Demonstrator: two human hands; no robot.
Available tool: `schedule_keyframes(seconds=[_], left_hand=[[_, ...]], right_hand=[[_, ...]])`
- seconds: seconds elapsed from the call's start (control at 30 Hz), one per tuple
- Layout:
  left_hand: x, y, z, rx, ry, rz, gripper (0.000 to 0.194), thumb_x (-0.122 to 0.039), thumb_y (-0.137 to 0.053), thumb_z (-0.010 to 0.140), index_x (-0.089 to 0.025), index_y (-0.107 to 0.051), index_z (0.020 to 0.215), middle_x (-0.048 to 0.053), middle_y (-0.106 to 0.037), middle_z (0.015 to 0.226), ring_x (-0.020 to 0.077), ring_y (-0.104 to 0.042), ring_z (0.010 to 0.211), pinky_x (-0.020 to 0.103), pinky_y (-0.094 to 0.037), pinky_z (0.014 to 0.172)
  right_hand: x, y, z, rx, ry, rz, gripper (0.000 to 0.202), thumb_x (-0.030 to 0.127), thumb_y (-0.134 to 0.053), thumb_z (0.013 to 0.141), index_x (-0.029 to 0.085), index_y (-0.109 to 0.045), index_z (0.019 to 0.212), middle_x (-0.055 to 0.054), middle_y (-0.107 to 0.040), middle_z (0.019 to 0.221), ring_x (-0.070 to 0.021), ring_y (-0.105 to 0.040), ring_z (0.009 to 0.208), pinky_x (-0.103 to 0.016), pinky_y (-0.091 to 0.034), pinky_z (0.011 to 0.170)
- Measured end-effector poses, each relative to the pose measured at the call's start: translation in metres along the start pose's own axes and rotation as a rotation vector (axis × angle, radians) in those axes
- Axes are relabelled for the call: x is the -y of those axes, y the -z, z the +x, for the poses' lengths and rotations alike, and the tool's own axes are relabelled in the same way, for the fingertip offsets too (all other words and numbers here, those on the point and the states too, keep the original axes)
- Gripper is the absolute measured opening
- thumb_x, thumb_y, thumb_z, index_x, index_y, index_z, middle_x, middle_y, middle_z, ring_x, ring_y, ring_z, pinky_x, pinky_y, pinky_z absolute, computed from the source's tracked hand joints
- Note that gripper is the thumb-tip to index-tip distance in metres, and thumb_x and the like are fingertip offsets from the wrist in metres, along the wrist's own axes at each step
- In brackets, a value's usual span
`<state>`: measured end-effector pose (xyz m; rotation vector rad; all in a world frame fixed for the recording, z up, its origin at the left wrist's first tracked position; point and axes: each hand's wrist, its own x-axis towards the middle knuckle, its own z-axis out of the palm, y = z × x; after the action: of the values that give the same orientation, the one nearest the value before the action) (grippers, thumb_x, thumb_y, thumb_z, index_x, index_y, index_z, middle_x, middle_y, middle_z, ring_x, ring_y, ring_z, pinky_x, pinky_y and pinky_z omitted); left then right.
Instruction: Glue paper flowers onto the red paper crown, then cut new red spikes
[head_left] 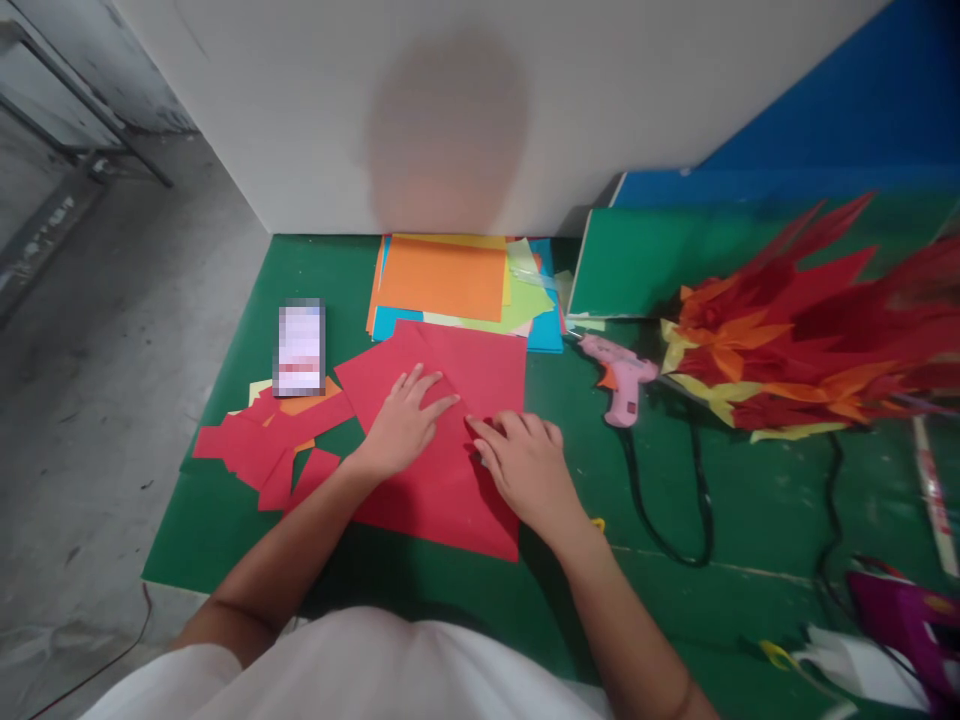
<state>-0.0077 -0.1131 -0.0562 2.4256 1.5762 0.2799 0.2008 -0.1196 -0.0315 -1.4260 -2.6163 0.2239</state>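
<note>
Red paper [442,500] lies on the green table in front of me, with what look like overlapping sheets or a folded layer at its upper left. My left hand [409,420] rests on the paper with its fingers spread. To its right, my right hand [525,455] touches the same paper, index finger stretched toward the left hand and the other fingers slightly bent. Neither hand grips anything. Cut red paper pieces [262,440], with some orange and yellow ones, lie heaped to the left.
A phone [300,350] lies beyond the scraps. Coloured sheets [450,280] are stacked against the white wall. A pink glue gun [619,375] with a black cord sits to the right, near a large red, orange and yellow paper flame-like piece [810,330]. Green board [637,255] stands behind.
</note>
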Motion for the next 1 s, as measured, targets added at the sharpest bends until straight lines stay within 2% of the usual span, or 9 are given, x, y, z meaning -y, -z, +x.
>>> schedule_keyframes(seconds=[0.17, 0.3, 0.37, 0.47, 0.57, 0.67, 1.0], left_hand=[[0.000, 0.001, 0.000, -0.003, -0.001, -0.006, 0.046, -0.011, -0.042, 0.090, -0.024, -0.054, 0.132, 0.012, -0.042, 0.146, 0.0328, -0.023, 0.145, 0.055, -0.029, 0.114], [0.001, -0.001, 0.000, -0.004, 0.001, 0.014, 0.045, -0.012, -0.041, 0.091, -0.024, -0.053, 0.133, 0.012, -0.043, 0.146, 0.0326, -0.023, 0.145, 0.054, -0.029, 0.114], [0.001, -0.001, 0.000, -0.010, 0.003, 0.018, 0.041, -0.018, -0.041, 0.094, -0.024, -0.054, 0.133, 0.012, -0.043, 0.145, 0.0327, -0.024, 0.145, 0.054, -0.029, 0.114], [0.000, -0.001, 0.000, -0.014, -0.003, 0.007, 0.040, -0.034, -0.040, 0.096, -0.024, -0.054, 0.132, 0.012, -0.044, 0.145, 0.0338, -0.025, 0.144, 0.055, -0.029, 0.114], [-0.001, 0.000, 0.000, -0.010, -0.009, -0.003, 0.046, -0.045, -0.040, 0.095, -0.023, -0.054, 0.133, 0.013, -0.044, 0.145, 0.0347, -0.024, 0.145, 0.056, -0.028, 0.114], [-0.001, -0.001, -0.001, -0.014, -0.005, 0.003, 0.050, -0.050, -0.042, 0.093, -0.023, -0.053, 0.134, 0.013, -0.042, 0.147, 0.0350, -0.022, 0.145, 0.056, -0.027, 0.115], [0.001, -0.008, -0.003, -0.003, -0.024, 0.082, 0.058, -0.051, -0.036, 0.094, -0.021, -0.039, 0.144, 0.012, -0.036, 0.153, 0.0338, -0.018, 0.147, 0.052, -0.023, 0.117]], right_hand=[[-0.007, 0.006, -0.021, -0.013, -0.048, 0.032, 0.032, 0.032, -0.040, 0.097, 0.027, -0.069, 0.109, -0.006, -0.061, 0.092, -0.0211, -0.049, 0.088, -0.036, -0.028, 0.073], [-0.010, 0.008, -0.035, -0.022, -0.052, 0.044, 0.032, 0.031, -0.039, 0.097, 0.028, -0.069, 0.107, -0.006, -0.063, 0.097, -0.0217, -0.051, 0.093, -0.036, -0.029, 0.075], [-0.011, 0.006, -0.040, -0.019, -0.048, 0.071, 0.031, 0.037, -0.042, 0.096, 0.027, -0.066, 0.113, -0.007, -0.064, 0.103, -0.0223, -0.053, 0.095, -0.037, -0.031, 0.077], [-0.014, 0.002, -0.049, -0.007, -0.053, 0.141, 0.041, 0.048, -0.049, 0.091, 0.022, -0.060, 0.121, -0.009, -0.064, 0.106, -0.0229, -0.056, 0.094, -0.037, -0.038, 0.079], [-0.014, -0.004, -0.058, -0.018, -0.059, 0.181, 0.037, 0.040, -0.049, 0.092, 0.019, -0.060, 0.121, -0.010, -0.064, 0.103, -0.0216, -0.056, 0.090, -0.035, -0.044, 0.077], [-0.011, -0.008, -0.064, -0.028, -0.055, 0.168, 0.034, 0.030, -0.045, 0.094, 0.023, -0.062, 0.123, -0.009, -0.063, 0.097, -0.0198, -0.056, 0.084, -0.032, -0.046, 0.072], [-0.018, -0.010, -0.076, -0.077, -0.076, 0.127, 0.034, 0.029, -0.045, 0.095, 0.022, -0.064, 0.122, -0.009, -0.060, 0.093, -0.0187, -0.052, 0.078, -0.031, -0.044, 0.069]])
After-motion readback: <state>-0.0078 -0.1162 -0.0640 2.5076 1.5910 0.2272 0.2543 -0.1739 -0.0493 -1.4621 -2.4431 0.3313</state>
